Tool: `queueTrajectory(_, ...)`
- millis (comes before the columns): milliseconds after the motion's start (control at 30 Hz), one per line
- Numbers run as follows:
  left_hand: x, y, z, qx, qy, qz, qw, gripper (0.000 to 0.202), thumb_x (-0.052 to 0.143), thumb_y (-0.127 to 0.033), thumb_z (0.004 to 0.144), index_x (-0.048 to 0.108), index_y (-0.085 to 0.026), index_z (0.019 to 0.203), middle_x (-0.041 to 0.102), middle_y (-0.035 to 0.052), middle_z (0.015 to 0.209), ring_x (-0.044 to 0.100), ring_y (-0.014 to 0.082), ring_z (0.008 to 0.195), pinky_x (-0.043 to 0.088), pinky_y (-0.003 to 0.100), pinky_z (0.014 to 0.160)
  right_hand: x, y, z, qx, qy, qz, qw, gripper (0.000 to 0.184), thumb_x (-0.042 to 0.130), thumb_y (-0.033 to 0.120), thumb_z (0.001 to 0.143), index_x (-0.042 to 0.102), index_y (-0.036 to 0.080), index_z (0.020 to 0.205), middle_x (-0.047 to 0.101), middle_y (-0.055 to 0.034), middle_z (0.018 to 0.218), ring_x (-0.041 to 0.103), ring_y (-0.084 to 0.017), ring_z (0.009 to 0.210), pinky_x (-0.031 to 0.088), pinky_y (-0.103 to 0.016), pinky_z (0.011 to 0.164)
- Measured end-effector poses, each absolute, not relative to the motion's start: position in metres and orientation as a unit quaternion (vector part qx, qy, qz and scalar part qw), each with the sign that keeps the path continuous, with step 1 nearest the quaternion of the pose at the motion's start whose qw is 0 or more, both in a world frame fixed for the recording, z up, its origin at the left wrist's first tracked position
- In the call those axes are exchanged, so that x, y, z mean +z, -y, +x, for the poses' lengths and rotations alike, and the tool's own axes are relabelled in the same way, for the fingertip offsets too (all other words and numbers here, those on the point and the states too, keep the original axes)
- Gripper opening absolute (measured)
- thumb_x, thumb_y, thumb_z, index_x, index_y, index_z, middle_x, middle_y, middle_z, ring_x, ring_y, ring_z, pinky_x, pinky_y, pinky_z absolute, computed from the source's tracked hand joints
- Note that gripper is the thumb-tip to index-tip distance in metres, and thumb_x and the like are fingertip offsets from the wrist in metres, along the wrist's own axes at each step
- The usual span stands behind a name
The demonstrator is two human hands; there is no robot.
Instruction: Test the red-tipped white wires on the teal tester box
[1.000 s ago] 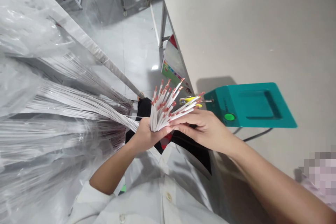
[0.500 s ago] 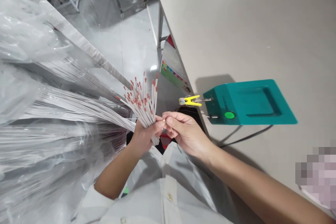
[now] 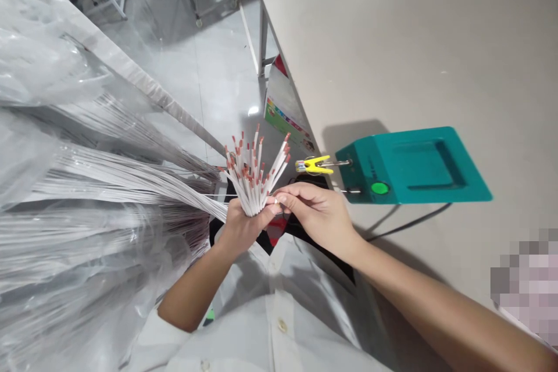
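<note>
My left hand (image 3: 244, 226) is wrapped round a bundle of white wires (image 3: 250, 195), whose reddish-brown tips fan out above the fist. Close against its thumb, my right hand (image 3: 316, 212) is closed in a pinch. A small white piece, which looks like the end of a single wire (image 3: 276, 200), shows between the thumb and finger of my right hand; most of it is hidden. Long white wires (image 3: 183, 192) run from the left side up to my left hand.
Plastic-wrapped white wires (image 3: 39, 226) fill the left side. On the table (image 3: 392, 40) sits a teal device (image 3: 418, 165) with a green button, a cable and a yellow clip (image 3: 314, 165) on its front rod. A printed box (image 3: 285, 110) stands below the table edge.
The bundle in my left hand has tilted to the right and its tips have spread apart. My right hand has shifted slightly right, still pinching beside the left thumb.
</note>
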State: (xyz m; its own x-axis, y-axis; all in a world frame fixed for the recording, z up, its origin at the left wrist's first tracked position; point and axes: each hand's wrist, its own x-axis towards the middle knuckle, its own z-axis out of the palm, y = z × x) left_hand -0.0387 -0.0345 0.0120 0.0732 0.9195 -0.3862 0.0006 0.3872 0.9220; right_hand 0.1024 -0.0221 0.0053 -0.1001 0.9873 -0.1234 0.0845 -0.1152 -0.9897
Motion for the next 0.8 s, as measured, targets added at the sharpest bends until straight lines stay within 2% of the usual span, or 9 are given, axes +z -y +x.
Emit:
queueTrajectory(167, 0.014, 0.034, -0.031, 0.377, -0.598, 0.418, 0.57, 0.012, 0.065, -0.025, 0.069, 0.067, -0.014, 0.067, 0.045, -0.005, 0.045, 0.037, 0.0063, 0.043, 0.034, 0.023, 0.047, -0.001, 0.026, 0.108, 0.288, 0.7, -0.501, 0.42, 0.016, 0.051, 0.018, 0.084, 0.065, 0.016, 0.077, 0.067, -0.0053, 0.073, 0.061, -0.014, 0.067, 0.048, -0.025, 0.061)
queueTrajectory(267, 0.013, 0.035, -0.028, 0.367, -0.605, 0.429, 0.561, 0.013, 0.062, -0.024, 0.07, 0.067, -0.014, 0.066, 0.047, -0.0043, 0.046, 0.04, 0.0072, 0.044, 0.035, 0.023, 0.048, -0.004, 0.025, 0.11, 0.147, 0.785, -0.466, 0.382, 0.014, 0.049, 0.014, 0.083, 0.063, 0.014, 0.082, 0.067, -0.0075, 0.078, 0.062, -0.016, 0.07, 0.048, -0.027, 0.062)
queueTrajectory(367, 0.012, 0.036, -0.027, 0.362, -0.603, 0.438, 0.56, 0.014, 0.06, -0.026, 0.073, 0.066, -0.014, 0.066, 0.048, -0.0039, 0.048, 0.042, 0.008, 0.047, 0.036, 0.023, 0.05, -0.003, 0.022, 0.114, 0.072, 0.826, -0.439, 0.346, 0.012, 0.05, 0.012, 0.08, 0.062, 0.014, 0.081, 0.067, -0.0072, 0.079, 0.061, -0.017, 0.068, 0.047, -0.028, 0.061)
queueTrajectory(567, 0.016, 0.034, -0.028, 0.37, -0.62, 0.413, 0.556, 0.013, 0.062, -0.027, 0.071, 0.064, -0.015, 0.066, 0.049, -0.0044, 0.048, 0.044, 0.0082, 0.047, 0.037, 0.023, 0.052, -0.005, 0.025, 0.127, 0.06, 0.855, -0.406, 0.316, 0.014, 0.047, 0.014, 0.081, 0.06, 0.015, 0.076, 0.066, -0.0063, 0.078, 0.058, -0.014, 0.062, 0.044, -0.027, 0.056)
queueTrajectory(633, 0.017, 0.031, -0.03, 0.387, -0.626, 0.389, 0.554, 0.013, 0.064, -0.028, 0.07, 0.064, -0.015, 0.068, 0.05, -0.0041, 0.048, 0.044, 0.0083, 0.047, 0.037, 0.023, 0.052, -0.006, 0.027, 0.13, 0.113, 0.842, -0.419, 0.319, 0.015, 0.046, 0.014, 0.082, 0.06, 0.017, 0.077, 0.065, -0.0056, 0.079, 0.059, -0.014, 0.063, 0.044, -0.026, 0.056)
queueTrajectory(800, 0.014, 0.03, -0.031, 0.378, -0.626, 0.388, 0.561, 0.016, 0.066, -0.03, 0.069, 0.066, -0.014, 0.072, 0.052, -0.0034, 0.051, 0.045, 0.0084, 0.048, 0.037, 0.023, 0.051, 0.001, 0.023, 0.125, 0.29, 0.694, -0.503, 0.426, 0.013, 0.051, 0.02, 0.085, 0.062, 0.02, 0.091, 0.065, -0.0063, 0.087, 0.061, -0.016, 0.083, 0.049, -0.028, 0.071)
